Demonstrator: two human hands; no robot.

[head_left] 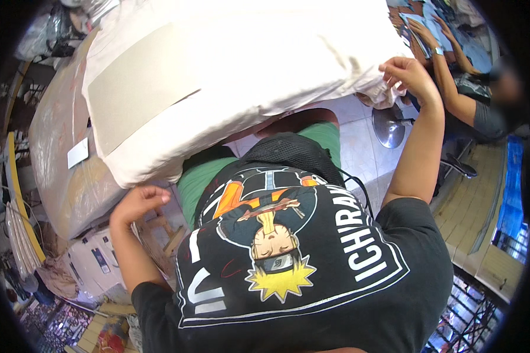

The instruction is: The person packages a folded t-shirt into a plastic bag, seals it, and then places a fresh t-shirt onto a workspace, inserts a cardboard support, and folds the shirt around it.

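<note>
A white cloth (259, 59) is spread over the table and hangs over its near edge, with wrinkles at its right end. On the left part of the cloth lies a flat beige board (144, 85). My left hand (140, 203) is just off the cloth's near left corner, fingers loosely bent, with nothing visible in them. At the right end my right hand (407, 76) is over the bunched edge of the cloth, its fingers bent and a little apart. Whether its fingertips touch the cloth is hard to tell.
Clear plastic covers the table's left end (62, 135), where a small white card (78, 153) lies. At the right, another person's hands (424, 35) are on blue fabric (471, 41). A round metal stool base (388, 126) stands on the tiled floor; a wooden bench (471, 206) is beyond.
</note>
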